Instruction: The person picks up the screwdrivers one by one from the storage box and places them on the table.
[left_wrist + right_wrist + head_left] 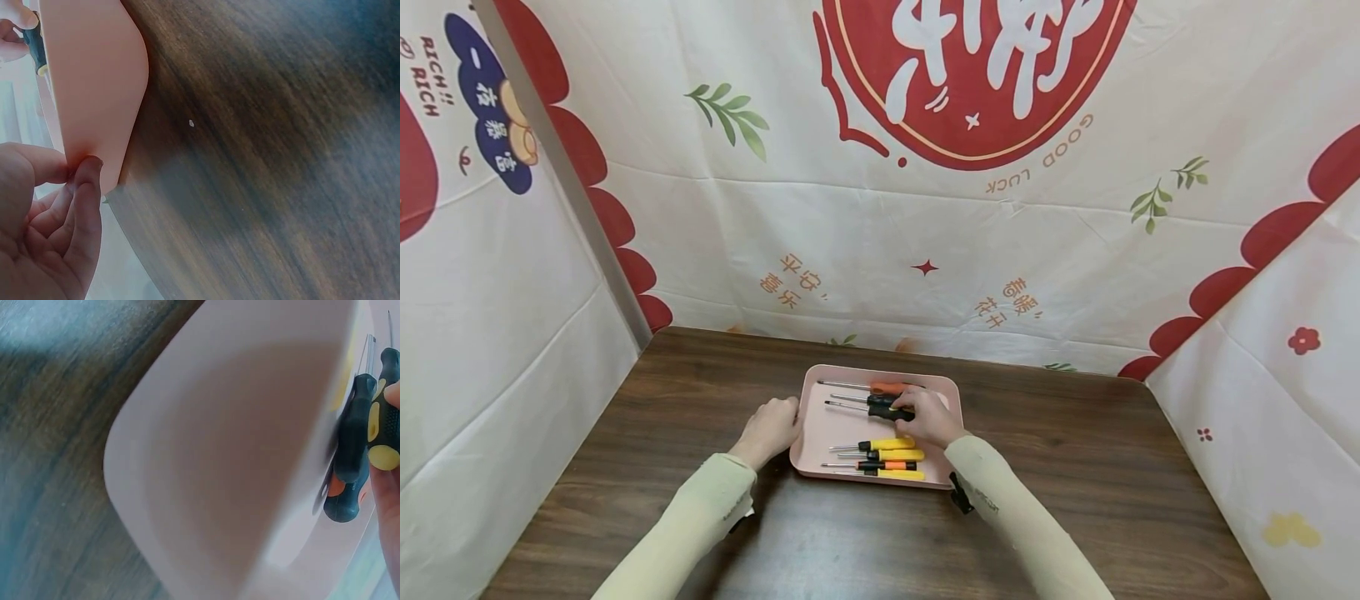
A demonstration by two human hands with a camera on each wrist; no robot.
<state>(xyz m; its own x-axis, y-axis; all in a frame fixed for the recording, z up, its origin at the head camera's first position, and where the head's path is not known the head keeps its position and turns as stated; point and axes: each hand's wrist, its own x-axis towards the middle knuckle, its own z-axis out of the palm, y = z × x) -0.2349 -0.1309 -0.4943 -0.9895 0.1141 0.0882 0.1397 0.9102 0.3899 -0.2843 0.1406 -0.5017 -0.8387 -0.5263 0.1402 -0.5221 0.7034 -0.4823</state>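
Note:
A pink tray [820, 429] holds several screwdrivers. At its left end my left hand [772, 431] pinches the rim; thumb and fingertips meet on the tray wall [100, 81] in the left wrist view. Over the right part of the tray, my right hand [931, 419] grips the handle of a black screwdriver [384, 428] with yellow patches and a yellow end. Its shaft points left. Just beyond it lie another black-handled screwdriver [877, 400] and one with an orange handle [887, 387], both partly hidden by the right hand.
At the tray's near side lie yellow-handled screwdrivers [891, 455] and a slim black-and-orange one [891, 466]. The tray stands on a dark wooden table [842, 542]. White printed cloth [880, 250] hangs behind and on both sides.

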